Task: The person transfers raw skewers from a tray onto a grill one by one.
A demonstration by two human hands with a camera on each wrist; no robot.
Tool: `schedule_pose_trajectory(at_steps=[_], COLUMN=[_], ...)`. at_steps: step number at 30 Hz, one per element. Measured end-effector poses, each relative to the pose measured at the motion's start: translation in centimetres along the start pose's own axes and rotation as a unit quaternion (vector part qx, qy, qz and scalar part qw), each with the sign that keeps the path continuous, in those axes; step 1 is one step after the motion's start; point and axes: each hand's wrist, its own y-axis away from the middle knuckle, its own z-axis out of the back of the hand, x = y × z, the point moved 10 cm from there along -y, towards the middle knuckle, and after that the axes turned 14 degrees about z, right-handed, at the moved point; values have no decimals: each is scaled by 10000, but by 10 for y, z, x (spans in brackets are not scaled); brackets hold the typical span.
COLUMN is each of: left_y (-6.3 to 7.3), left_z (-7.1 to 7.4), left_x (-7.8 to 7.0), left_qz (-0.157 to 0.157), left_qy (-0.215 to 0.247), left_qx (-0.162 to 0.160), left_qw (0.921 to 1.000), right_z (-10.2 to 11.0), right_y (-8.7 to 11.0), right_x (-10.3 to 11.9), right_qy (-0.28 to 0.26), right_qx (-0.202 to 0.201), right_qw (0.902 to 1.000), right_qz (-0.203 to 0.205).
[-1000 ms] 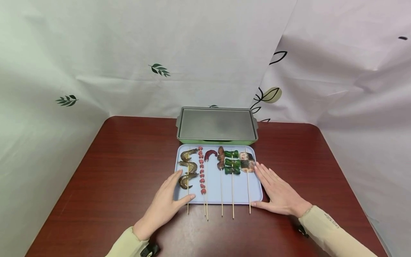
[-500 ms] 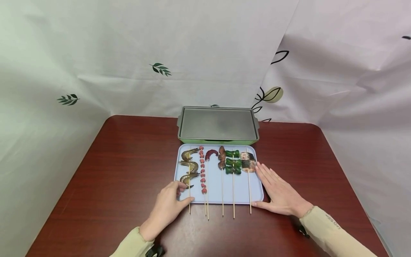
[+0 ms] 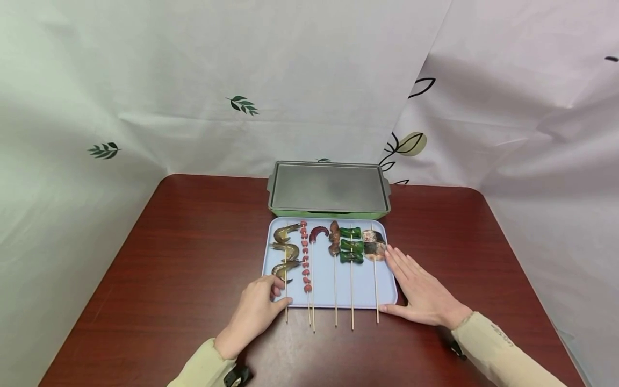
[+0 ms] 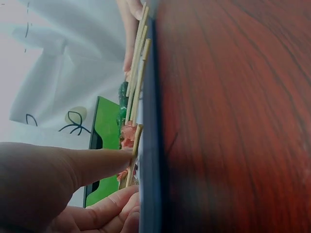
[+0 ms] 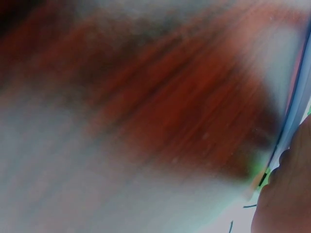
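Note:
A pale blue tray [image 3: 362,295] bears several skewers whose sticks overhang its near edge. Leftmost lies the shrimp skewer [image 3: 286,251]; my left hand [image 3: 258,306] bends its fingers beside its stick, and the thumb lies across it. In the left wrist view the thumb [image 4: 104,162] touches a stick [image 4: 138,141], with curled fingers [image 4: 114,206] near its far part. My right hand [image 3: 420,290] lies with straight fingers along the tray's right edge, its fingertips by the fish skewer [image 3: 374,250]. The right wrist view shows only part of that hand [image 5: 286,189].
Other skewers hold small red pieces [image 3: 305,258], a red tentacle [image 3: 318,232], brown meat [image 3: 333,237] and green vegetable rolls [image 3: 351,246]. Behind the tray stands a green-sided grill [image 3: 329,185] with a flat grey plate. The wooden table [image 3: 203,258] extends to both sides.
My left hand has come from straighter fingers at the tray's left edge to bent fingers and thumb at the shrimp skewer's stick. The right hand stays in place.

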Motion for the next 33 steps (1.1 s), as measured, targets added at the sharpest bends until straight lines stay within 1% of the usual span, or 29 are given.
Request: schedule_pose_trajectory(at_steps=[4, 8, 11, 15, 19, 22, 25, 28, 33], left_y=[0, 1, 2, 2, 2, 3, 4, 6, 9], left_z=[1, 2, 3, 5, 6, 7, 8, 9, 12], left_x=[5, 12, 18, 22, 26, 26, 24, 21, 15], left_qz=[225, 508, 749, 1048, 1261, 1307, 1259, 1166, 1072], left_qy=[359, 732, 1021, 1420, 1742, 1900, 2015, 2063, 1950], left_qx=[168, 381, 541, 700, 800, 829, 851, 895, 936], left_qw=[9990, 9953, 9905, 9818, 9733, 9695, 9676, 9674, 9704], right_z=[0, 0, 0, -1, 0, -1, -1, 0, 1], right_y=[0, 0, 0, 0, 0, 0, 0, 0, -1], right_x=[0, 0, 0, 0, 0, 1, 1, 1, 1], right_qy=[-4, -8, 6, 20, 8, -13, -1, 32, 100], right_qx=[26, 46, 49, 39, 11, 7, 4, -12, -46], right_qw=[10000, 10000, 10000, 10000, 10000, 10000, 10000, 10000, 9999], right_qz=[-14, -23, -20, -7, -5, -21, -14, 15, 80])
